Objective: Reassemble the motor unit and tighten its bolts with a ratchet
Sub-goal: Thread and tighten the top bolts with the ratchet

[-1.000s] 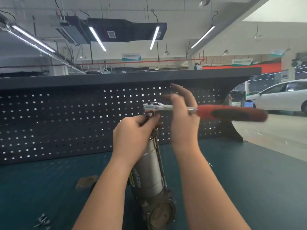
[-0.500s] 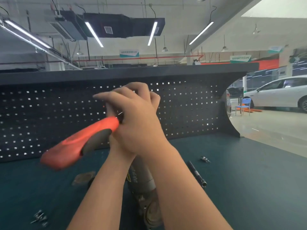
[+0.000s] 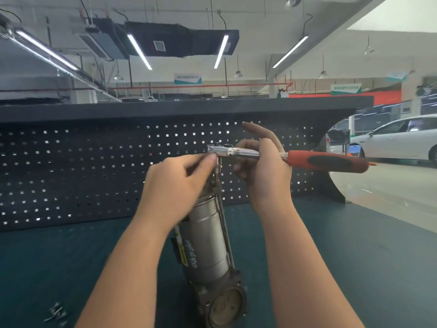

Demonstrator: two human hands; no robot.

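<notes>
Ratchet (image 3: 272, 155) head atop motor unit (image 3: 208, 235), right hand (image 3: 262, 171) grip mid-shaft

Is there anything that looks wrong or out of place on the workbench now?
Little stands out. The motor unit leans tilted, not upright. Small loose metal parts lie apart near the workbench front-left edge, too blurred to identify.
</notes>
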